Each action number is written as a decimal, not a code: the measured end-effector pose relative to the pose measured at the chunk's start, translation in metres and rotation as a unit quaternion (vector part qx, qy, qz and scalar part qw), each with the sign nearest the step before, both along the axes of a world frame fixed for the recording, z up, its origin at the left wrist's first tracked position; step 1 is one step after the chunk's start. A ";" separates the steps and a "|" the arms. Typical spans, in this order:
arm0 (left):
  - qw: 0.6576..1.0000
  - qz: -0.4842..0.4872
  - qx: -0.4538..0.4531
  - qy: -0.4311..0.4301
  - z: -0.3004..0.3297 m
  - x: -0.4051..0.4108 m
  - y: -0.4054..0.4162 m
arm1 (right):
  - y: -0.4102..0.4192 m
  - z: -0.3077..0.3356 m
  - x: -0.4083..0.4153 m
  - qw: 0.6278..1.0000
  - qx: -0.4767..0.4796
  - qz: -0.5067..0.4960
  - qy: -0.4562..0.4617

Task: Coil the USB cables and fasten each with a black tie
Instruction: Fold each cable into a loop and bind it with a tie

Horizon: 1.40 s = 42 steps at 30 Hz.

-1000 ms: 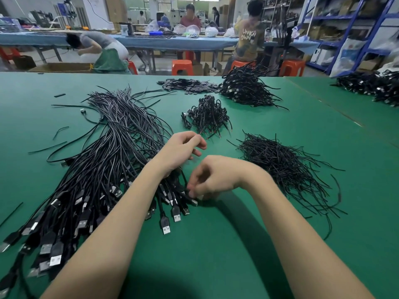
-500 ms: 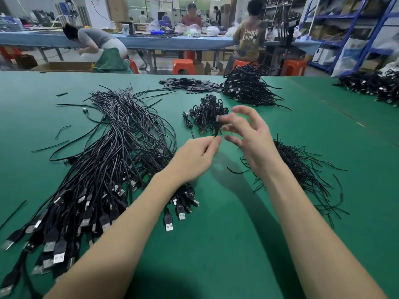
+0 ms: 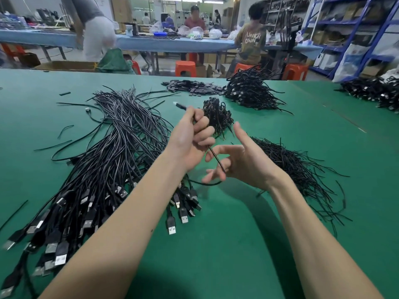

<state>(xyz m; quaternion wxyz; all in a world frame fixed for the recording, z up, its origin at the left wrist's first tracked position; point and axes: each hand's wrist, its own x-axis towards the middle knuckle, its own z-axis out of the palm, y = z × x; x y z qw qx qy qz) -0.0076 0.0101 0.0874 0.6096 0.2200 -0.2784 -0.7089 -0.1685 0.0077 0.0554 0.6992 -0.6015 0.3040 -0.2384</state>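
Green tabletop (image 3: 248, 244): flat, matte, felt-like covering, carrying all items noted below. The landmark used here is the bundle of USB cables.

Bundle of USB cables (image 3: 103, 169): a long, loose sheaf of thin, round, glossy black leads, lying uncoiled. Rectangular plugs with metal ends fan out at its near end; bare tails spread at its far end.

Pile of black ties (image 3: 302, 169): right of the bundle, a tangled, wiry heap of thin short strands, with stray ends sticking out.

Far heap of cables (image 3: 248, 91): beyond the bundle and to its right, a rounded mound of black leads.

Small clump (image 3: 218, 115): just right of the bundle's far end, a compact tuft of black strands; whether cables or ties cannot be told.

Flat dark pieces (image 3: 190, 86): beyond the bundle, a low scatter of small rectangular bits.

Left hand (image 3: 190, 141): raised above the bundle's right edge, fingers curled tightly round one USB cable (image 3: 216, 157), whose light-tipped end (image 3: 176, 104) projects past the fist.

Right hand (image 3: 241, 162): just right of the left hand, palm up, fingers spread and loosely bent. The held cable runs down across them and loops beneath; whether any finger pinches it cannot be told.
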 end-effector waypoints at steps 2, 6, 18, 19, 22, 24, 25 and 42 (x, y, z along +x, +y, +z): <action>0.998 -0.028 0.028 0.054 -0.001 0.009 -0.002 | 0.001 0.010 -0.008 0.999 0.018 0.032 -0.039; 0.989 -0.033 0.027 0.139 0.003 0.025 -0.009 | 0.004 0.016 -0.029 0.983 0.066 0.124 -0.121; 0.980 -0.136 -0.127 -0.069 0.003 0.034 -0.001 | -0.019 -0.012 -0.028 0.957 -0.042 -0.226 0.179; 0.964 -0.177 -0.138 -0.143 0.001 0.030 0.002 | -0.020 -0.009 -0.025 0.952 -0.029 -0.274 0.132; 0.896 -0.185 -0.116 -0.387 -0.006 0.015 0.007 | -0.019 0.013 -0.018 0.939 -0.029 -0.341 -0.018; 0.876 -0.118 -0.083 -0.460 -0.013 0.004 0.003 | -0.015 0.028 -0.014 0.931 -0.099 -0.348 -0.045; 0.884 -0.082 -0.068 -0.455 -0.016 0.001 0.000 | -0.011 0.034 -0.012 0.934 -0.136 -0.326 -0.048; 0.951 -0.178 -0.117 -0.226 -0.002 0.035 0.007 | -0.012 0.016 -0.018 0.969 0.024 -0.245 0.029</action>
